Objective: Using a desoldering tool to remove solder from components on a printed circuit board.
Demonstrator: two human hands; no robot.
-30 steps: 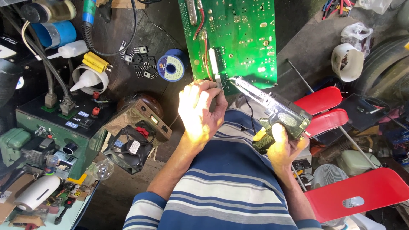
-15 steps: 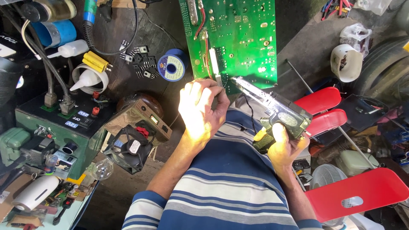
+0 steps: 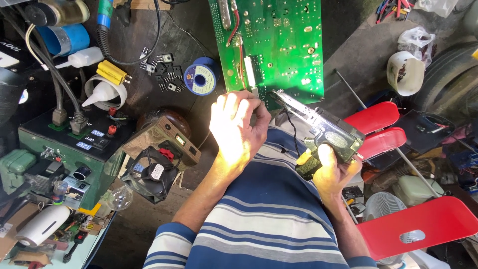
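The left hand [image 3: 236,129] hides the soldering gun's tip [image 3: 275,94]; the green circuit board [image 3: 279,45] runs off the top edge.

The left hand [image 3: 238,130] is curled just below the lower edge of a green circuit board [image 3: 279,45], its fingertips at the board. The right hand [image 3: 332,174] grips a soldering gun [image 3: 318,127] whose tip points up-left to the same edge. A blue solder spool [image 3: 200,78] lies left of the board. A black fan [image 3: 152,173] sits beside a green power box [image 3: 69,149].
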